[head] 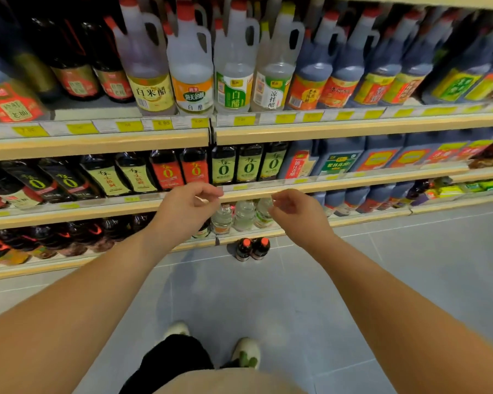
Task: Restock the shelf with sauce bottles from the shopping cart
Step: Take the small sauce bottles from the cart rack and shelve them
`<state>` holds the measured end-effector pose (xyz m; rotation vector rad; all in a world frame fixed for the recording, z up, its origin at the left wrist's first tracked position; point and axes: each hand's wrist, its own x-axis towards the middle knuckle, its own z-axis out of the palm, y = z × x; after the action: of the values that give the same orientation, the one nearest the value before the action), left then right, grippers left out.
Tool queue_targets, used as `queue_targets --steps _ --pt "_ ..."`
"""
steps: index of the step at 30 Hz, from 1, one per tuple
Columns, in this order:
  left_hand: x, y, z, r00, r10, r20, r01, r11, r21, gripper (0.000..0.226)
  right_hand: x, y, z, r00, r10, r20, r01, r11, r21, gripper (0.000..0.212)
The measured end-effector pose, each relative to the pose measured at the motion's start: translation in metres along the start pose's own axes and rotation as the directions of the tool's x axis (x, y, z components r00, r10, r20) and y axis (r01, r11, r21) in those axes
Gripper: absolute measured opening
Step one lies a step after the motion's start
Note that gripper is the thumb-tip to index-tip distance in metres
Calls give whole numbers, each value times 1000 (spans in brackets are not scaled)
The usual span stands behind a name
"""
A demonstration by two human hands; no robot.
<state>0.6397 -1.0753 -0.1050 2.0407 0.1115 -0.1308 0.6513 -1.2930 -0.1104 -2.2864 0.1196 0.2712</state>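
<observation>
Dark orange-capped sauce bottles (252, 248) below your empty, loosely curled left hand (187, 207) and right hand (293, 211): likely heavy, slick; grip necks

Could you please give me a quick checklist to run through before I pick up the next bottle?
1. Left hand free: ok, fingers loosely curled, nothing in it.
2. Right hand free: ok, holds nothing.
3. Bottles to shelve in sight: ok, two dark bottles stand upright on the floor by the bottom shelf.
4. Cart in view: not ok, it does not show.
5. Open slot for those bottles: cannot tell, the hands hide part of the rows.
</observation>
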Motion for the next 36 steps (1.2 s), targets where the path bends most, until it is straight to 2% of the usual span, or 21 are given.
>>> queue_targets --steps 4,12,19,24,31,36 --pt "22 -1 19 998 -44 45 45 999 -31 14 25 18 -8 999 25 20 -25 999 -23 29" --pt "97 -1 40 977 -110 181 94 991 95 14 82 33 -10 995 98 4 -98 994 39 29" --pt "119 -21 73 963 -158 217 155 987 29 12 119 60 2 993 100 63 -103 993 53 24" --pt "120 -61 105 949 -256 186 249 967 60 12 141 105 30 986 84 146 -87 996 12 24" --pt "128 -166 177 920 -380 94 387 919 -70 10 175 206 99 972 79 223 -74 997 -30 22" --pt "152 -253 226 907 -417 64 417 909 6 13 206 284 166 955 110 275 -91 993 -80 26"
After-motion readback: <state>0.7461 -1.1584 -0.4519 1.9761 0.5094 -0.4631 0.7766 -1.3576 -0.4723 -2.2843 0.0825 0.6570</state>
